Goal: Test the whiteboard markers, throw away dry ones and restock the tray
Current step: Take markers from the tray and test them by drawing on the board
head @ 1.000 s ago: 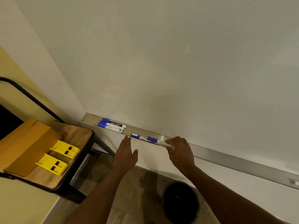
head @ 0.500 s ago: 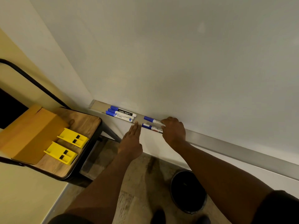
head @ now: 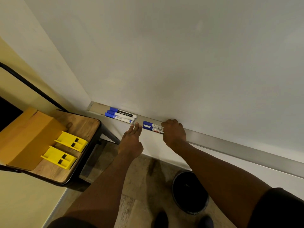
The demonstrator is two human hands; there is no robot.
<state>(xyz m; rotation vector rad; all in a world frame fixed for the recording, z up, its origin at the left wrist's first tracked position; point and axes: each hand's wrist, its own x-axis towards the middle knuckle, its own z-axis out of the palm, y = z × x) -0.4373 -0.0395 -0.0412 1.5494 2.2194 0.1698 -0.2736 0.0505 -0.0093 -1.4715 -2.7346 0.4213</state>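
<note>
Two blue-capped markers (head: 152,127), still gripped by the right hand (head: 174,132), had slid along the tray (head: 230,143) nearer three markers (head: 120,115) at its left end; left hand (head: 132,142) stayed released, fingers straight.

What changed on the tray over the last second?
The right hand slid the two markers left along the tray, from end to end to side by side, nearer the group of three markers. The left hand stayed open, fingertips at the tray edge. Three markers, bin, chair unchanged.
</note>
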